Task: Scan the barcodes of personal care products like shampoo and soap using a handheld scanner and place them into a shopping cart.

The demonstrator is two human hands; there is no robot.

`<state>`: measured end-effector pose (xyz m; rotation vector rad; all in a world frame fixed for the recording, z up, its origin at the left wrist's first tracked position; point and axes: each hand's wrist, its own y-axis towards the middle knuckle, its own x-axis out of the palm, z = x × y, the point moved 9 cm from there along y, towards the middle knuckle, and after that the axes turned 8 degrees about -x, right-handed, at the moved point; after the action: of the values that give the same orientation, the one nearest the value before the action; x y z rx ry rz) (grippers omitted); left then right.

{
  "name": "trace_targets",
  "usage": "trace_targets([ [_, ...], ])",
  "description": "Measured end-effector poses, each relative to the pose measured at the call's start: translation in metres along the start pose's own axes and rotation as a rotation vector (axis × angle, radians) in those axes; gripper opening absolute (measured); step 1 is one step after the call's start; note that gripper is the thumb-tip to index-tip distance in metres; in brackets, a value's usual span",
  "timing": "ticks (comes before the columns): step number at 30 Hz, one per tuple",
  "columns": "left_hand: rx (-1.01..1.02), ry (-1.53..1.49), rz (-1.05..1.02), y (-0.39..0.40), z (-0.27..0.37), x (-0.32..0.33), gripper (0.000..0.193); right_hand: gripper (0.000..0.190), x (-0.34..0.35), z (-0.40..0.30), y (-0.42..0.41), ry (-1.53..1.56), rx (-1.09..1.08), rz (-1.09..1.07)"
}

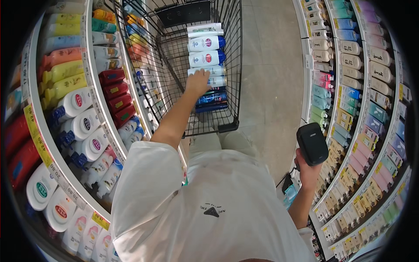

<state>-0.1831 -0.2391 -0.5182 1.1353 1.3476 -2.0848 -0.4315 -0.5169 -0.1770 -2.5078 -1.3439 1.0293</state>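
Observation:
My left hand point(198, 83) reaches into a black wire shopping cart point(238, 82). Its fingers lie over a pale bottle point(216, 70) and a similar pale blue-labelled bottle point(217, 81); whether they grip one is hidden. Beyond them, two white bottles with blue caps point(204, 43) lie in the same row, then white bottles or tubes point(204, 30). On the near side are dark blue packages point(212, 97). Out to the right, my right hand point(309, 173) is wrapped around the handle of a black handheld barcode scanner point(312, 144), held up beside the shelves.
Shelves of bottles with price strips point(65, 178) curve close along the left, bearing white pump bottles point(80, 126) and red bottles point(118, 101). More stocked shelves point(350, 144) line the right. Between them runs a tiled floor point(271, 82). A black panel point(183, 13) hangs at the cart's far end.

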Motion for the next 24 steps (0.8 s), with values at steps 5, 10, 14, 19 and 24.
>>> trace_targets([
  [5,0.09,0.139,0.215,0.001,-0.002,0.061,0.061,0.02,-0.001,-0.003,0.004,0.01,0.024,0.028],
  [10,0.157,0.182,0.177,0.002,0.001,0.068,0.029,0.026,0.003,-0.016,0.01,-0.075,-0.203,-0.029],
  [14,-0.019,-0.195,0.004,-0.04,-0.001,-0.007,0.045,0.03,0.007,-0.045,0.0,-0.059,-0.35,-0.099],
  [19,-0.155,-1.26,-0.297,-0.143,-0.045,-0.073,0.043,0.038,0.043,-0.102,-0.016,-0.189,-0.554,-0.616],
  [24,0.098,-1.867,-0.079,-0.285,-0.009,-0.215,0.052,0.034,0.085,-0.182,-0.054,-0.093,-0.799,-0.929],
])
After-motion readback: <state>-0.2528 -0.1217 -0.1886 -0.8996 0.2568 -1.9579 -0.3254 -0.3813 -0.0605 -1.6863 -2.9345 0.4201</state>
